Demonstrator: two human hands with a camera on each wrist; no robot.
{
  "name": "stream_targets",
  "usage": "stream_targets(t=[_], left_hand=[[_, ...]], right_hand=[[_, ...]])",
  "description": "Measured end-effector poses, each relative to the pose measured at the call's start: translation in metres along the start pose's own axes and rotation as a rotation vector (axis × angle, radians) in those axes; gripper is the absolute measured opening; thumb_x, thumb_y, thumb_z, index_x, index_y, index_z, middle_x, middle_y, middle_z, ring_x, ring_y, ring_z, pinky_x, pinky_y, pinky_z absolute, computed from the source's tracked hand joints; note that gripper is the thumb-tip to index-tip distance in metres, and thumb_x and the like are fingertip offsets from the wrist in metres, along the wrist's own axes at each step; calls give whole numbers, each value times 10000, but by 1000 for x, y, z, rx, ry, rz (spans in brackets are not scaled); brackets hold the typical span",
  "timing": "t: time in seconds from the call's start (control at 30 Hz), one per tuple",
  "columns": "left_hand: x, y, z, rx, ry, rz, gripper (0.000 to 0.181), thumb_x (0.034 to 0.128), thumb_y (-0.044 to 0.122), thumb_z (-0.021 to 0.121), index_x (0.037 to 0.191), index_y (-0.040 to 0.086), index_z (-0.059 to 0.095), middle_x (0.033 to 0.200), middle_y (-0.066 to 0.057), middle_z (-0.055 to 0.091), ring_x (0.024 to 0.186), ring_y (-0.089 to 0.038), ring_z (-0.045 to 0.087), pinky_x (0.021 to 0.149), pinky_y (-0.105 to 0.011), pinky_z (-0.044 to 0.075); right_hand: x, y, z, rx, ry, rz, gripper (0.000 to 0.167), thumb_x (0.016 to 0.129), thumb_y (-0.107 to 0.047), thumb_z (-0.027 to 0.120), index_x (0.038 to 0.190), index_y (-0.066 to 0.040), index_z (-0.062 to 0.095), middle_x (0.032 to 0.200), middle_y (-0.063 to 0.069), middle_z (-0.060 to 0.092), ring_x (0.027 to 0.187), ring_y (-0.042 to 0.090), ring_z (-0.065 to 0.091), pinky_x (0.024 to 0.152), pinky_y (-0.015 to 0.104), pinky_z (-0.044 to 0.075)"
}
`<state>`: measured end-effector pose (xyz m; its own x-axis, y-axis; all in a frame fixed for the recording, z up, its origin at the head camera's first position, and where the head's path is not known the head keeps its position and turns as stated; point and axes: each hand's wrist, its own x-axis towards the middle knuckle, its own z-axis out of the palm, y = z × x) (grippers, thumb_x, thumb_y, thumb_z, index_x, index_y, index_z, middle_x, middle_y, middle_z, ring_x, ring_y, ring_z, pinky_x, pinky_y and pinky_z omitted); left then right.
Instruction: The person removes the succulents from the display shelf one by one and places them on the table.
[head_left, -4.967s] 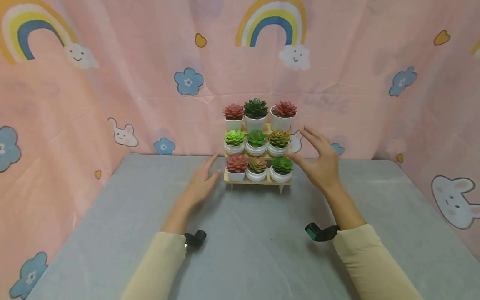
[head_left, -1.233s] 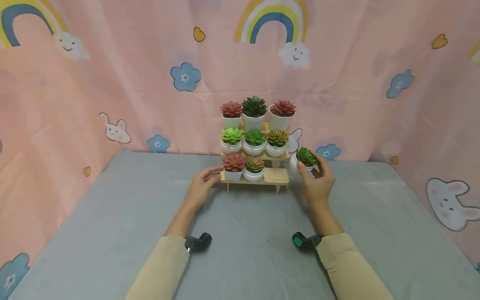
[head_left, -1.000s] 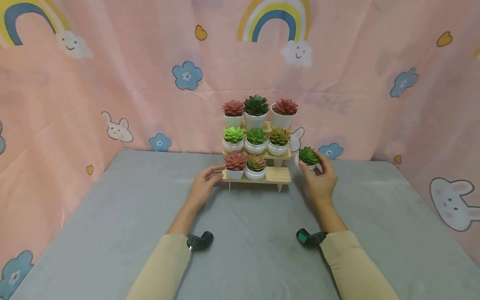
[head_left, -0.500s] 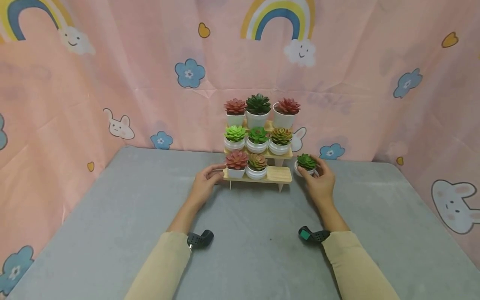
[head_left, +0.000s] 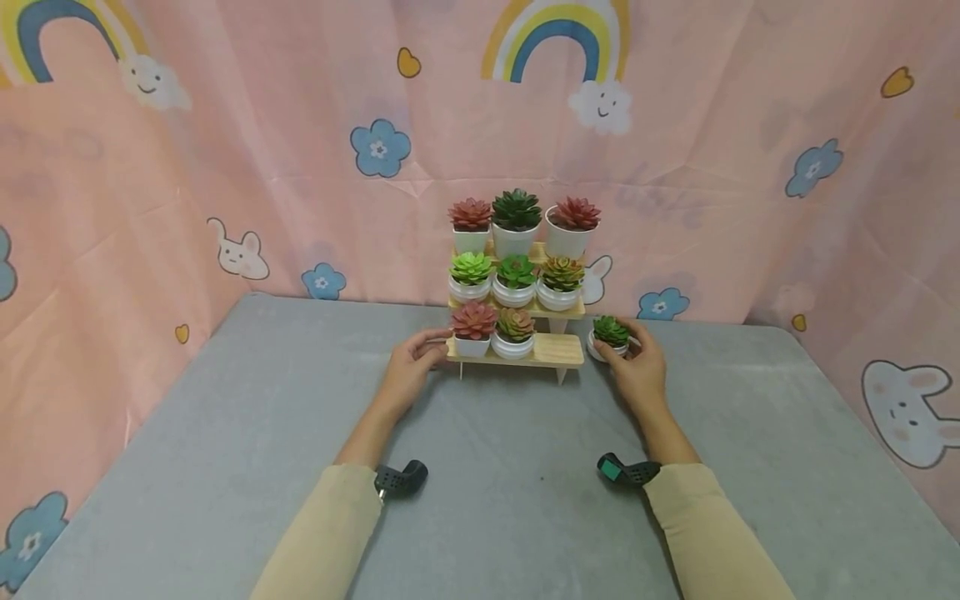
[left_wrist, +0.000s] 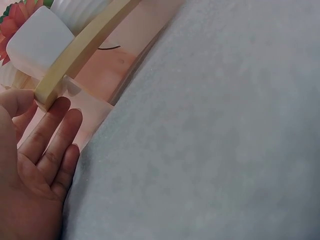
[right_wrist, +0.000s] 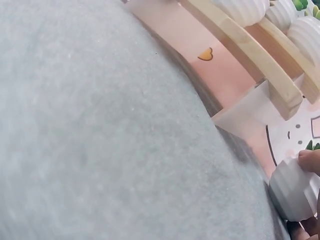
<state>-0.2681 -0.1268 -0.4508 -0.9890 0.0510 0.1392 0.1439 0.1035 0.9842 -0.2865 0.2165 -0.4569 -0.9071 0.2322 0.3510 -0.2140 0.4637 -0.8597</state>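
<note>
Here, pink rainbow-print cloth [head_left: 465,125] behind grey tabletop [head_left: 525,500]; right fingers [head_left: 639,331] hold succulent [head_left: 610,331].

You have soft, slightly dim light, probably from above, with faint shadows on the surface [head_left: 487,508] beside the sleeves [head_left: 322,529]. In both wrist views you see the surface blurred; the left grip [left_wrist: 37,175] looks dark.

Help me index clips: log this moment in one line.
left hand: pinches shelf end; right hand: holds green plant beside shelf; bottom tier: red plant, brownish plant
</note>
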Motion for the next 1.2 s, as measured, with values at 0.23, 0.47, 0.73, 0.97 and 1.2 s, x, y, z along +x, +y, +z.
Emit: stream_targets(t=[0.23,0.47,0.73,0.97,1.2], left_hand=[[0,0,1,-4,-1,9,323,997,71,582,1305,-6,638,1230,-259,698,861,7,662,876,-311,575],[0,1,2,-5,-17,6,327,1001,82,576,1312,-1,632,1231,-263,696,857,9,666,887,-316,573],[-1,0,1,-3,6,5,328,996,85,593,1311,8,642,1224,-257,701,869,-65,683,894,-364,581],[-1,0,0,27,-5,0,316,1009,125,587,1304,30,645,1202,-239,716,931,-159,709,909,-381,575],[0,-1,0,38,-2,-5,315,1003,140,589,1300,55,652,1179,-214,731,971,-235,718,874,-317,572]], right_hand=[[-1,0,-3,-36,-21,4,587,913,-199,750,1430,-47,517,1460,197,530,1348,377,534,972,340,525],[1,-10,-8,-14,74,-41,647,895,-272,768,1457,-77,514,1524,172,475,1452,341,407,1156,566,377],[6,-50,-15,134,97,-231,551,882,-70,761,1401,-66,579,1418,100,569,1386,219,477,1148,470,428],[-1,-91,-12,283,61,-381,520,834,106,727,1333,55,592,1242,-57,644,1181,78,608,1017,228,493],[-17,-116,1,231,-65,-400,493,862,18,744,1333,8,600,1300,171,652,1205,52,595,1066,238,475]])
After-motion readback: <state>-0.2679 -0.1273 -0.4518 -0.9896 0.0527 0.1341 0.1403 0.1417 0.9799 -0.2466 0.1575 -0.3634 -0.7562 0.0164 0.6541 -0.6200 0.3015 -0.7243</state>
